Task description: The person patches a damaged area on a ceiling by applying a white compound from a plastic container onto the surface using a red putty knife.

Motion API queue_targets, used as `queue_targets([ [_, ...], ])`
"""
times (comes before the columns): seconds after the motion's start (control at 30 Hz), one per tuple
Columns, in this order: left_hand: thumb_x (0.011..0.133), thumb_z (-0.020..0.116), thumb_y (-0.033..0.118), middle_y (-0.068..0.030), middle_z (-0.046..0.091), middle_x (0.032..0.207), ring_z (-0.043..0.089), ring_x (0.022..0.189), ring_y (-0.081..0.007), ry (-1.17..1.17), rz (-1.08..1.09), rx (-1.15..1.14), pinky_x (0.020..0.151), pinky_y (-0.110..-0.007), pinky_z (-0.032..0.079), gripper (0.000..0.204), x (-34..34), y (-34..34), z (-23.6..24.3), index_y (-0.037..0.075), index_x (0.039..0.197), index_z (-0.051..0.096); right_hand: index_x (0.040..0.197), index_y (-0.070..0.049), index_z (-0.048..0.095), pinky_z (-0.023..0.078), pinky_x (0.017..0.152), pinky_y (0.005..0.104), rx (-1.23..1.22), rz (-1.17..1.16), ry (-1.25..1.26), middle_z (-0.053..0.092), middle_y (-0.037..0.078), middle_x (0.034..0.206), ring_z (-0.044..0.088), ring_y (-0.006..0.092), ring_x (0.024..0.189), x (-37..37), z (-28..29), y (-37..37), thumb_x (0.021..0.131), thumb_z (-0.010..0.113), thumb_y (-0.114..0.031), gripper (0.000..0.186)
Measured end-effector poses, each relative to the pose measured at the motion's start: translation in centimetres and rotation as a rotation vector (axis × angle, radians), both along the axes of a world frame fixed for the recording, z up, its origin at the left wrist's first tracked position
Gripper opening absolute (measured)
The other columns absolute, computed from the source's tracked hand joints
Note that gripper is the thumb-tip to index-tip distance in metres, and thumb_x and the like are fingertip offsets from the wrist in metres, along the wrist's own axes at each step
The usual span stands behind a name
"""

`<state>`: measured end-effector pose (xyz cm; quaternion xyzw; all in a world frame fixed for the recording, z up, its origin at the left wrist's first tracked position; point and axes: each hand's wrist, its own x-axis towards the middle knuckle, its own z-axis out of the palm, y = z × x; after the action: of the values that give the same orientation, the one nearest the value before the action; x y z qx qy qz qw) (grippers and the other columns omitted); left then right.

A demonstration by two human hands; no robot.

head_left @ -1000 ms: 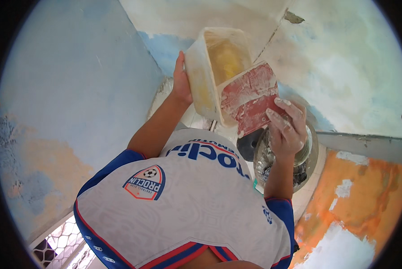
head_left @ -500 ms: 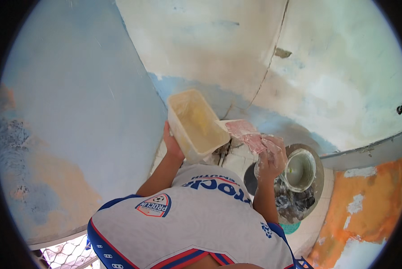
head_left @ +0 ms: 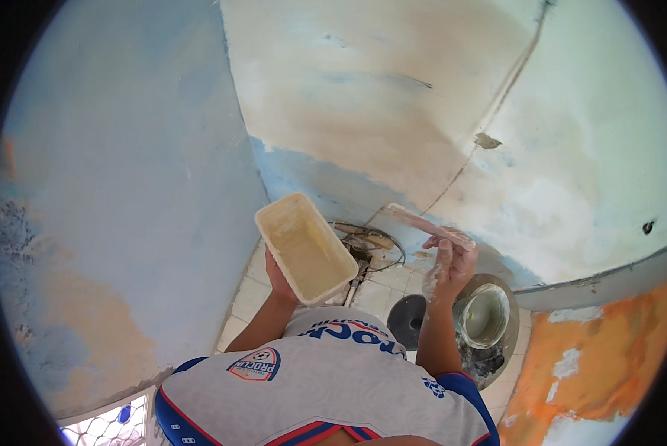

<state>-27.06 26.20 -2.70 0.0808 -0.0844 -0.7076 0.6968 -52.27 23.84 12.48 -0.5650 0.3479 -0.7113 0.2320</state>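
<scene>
My left hand (head_left: 277, 279) grips a cream rectangular plastic tub (head_left: 283, 259) by its left side, fingers mostly hidden beneath it. The tub tilts so its inside shows, smeared with pale paste. In my right hand (head_left: 452, 269) is a flat, pinkish putty spatula (head_left: 421, 223), coated with whitish filler and seen nearly edge-on. Its far end points up and left, apart from the tub. White filler coats my right fingers and thumb.
Below right of my right hand stands a paste-smeared bucket (head_left: 506, 306) on a round base; a dark disc (head_left: 406, 321) lies beside it. Loose cables (head_left: 393, 253) lie on the tiled floor by the patchy far wall (head_left: 393, 141). A blue-grey wall (head_left: 140, 171) rises at left.
The tub has moved down and slightly left, away from the spatula that was at its right rim. The spatula has turned from showing its broad pink face to nearly edge-on. The view has shifted.
</scene>
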Motion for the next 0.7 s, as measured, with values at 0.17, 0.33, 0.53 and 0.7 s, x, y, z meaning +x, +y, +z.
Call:
queue_targets([
  [0.17, 0.103, 0.03, 0.061, -0.0087, 0.052, 0.146, 0.052, 0.131, -0.0311, 0.108, -0.026, 0.221, 0.111, -0.047, 0.042, 0.067, 4.0, -2.7, -0.6, 0.015, 0.149, 0.044, 0.111, 0.002, 0.053, 0.054, 0.073, 0.0337, 0.038, -0.054, 0.033, 0.063, 0.016, 0.105, 0.062, 0.0192, 0.085, 2.5, 0.8, -4.3, 0.102, 0.058, -0.011, 0.017],
  [0.33, 0.103, 0.03, 0.06, -0.0085, 0.053, 0.145, 0.053, 0.13, -0.0304, -0.053, 0.071, 0.193, 0.11, -0.045, 0.043, 0.066, 9.1, -6.7, 0.1, 0.014, 0.148, 0.045, 0.113, 0.0, 0.051, 0.054, 0.073, 0.0339, 0.028, -0.145, -0.028, 0.063, 0.013, 0.103, 0.062, 0.018, 0.084, 4.2, 0.7, -10.1, 0.103, 0.056, -0.012, 0.017],
  [0.53, 0.104, 0.033, 0.055, -0.0086, 0.06, 0.135, 0.061, 0.119, -0.0289, -0.169, 0.037, 0.146, 0.101, -0.045, 0.051, 0.058, 15.3, -12.1, 2.3, 0.013, 0.141, 0.05, 0.112, -0.01, 0.052, 0.053, 0.076, 0.0324, 0.141, -0.163, -0.436, 0.062, 0.005, 0.1, 0.062, 0.0158, 0.09, 2.5, -3.7, -19.9, 0.104, 0.054, -0.013, 0.009],
  [0.7, 0.103, 0.034, 0.056, -0.0088, 0.06, 0.135, 0.061, 0.119, -0.0295, -0.2, -0.087, 0.131, 0.1, -0.046, 0.051, 0.059, 19.3, -15.9, 0.2, 0.013, 0.142, 0.049, 0.106, -0.012, 0.052, 0.051, 0.074, 0.0308, 0.126, -0.117, -0.449, 0.059, 0.001, 0.096, 0.056, 0.0123, 0.083, 2.0, -5.0, -25.0, 0.104, 0.054, -0.012, 0.003],
])
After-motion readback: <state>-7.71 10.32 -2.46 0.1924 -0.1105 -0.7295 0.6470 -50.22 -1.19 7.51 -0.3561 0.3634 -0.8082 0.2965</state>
